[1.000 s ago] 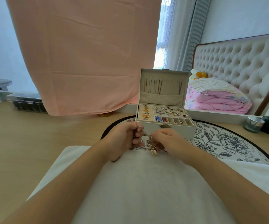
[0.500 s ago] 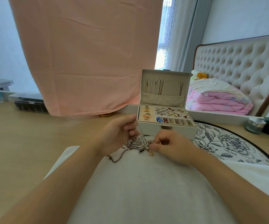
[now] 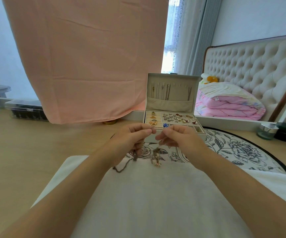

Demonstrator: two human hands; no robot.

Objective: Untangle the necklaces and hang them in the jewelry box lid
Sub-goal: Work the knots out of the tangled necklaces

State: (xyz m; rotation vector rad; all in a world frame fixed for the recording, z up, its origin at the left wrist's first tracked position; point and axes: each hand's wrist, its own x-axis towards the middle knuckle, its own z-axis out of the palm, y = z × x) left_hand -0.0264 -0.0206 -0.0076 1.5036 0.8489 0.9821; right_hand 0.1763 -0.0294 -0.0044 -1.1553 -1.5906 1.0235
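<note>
An open beige jewelry box stands on a round floral rug, its lid upright with several chains hanging inside. In front of the box, my left hand and my right hand are raised side by side, each pinching part of a tangled bunch of necklaces. A gold-toned clump with a pendant dangles below my right fingers. A dark chain trails from my left hand down onto the white cloth over my lap.
The box tray holds rings and many small earrings. A pink hanging sheet fills the back left. A folded pink quilt and tufted headboard lie right. A glass jar and dark container sit on the wooden floor right; a plastic bin left.
Both hands have lifted from my lap up to the box's front edge, drawing the tangled necklaces upward. The dark chain now hangs stretched from my left hand.
</note>
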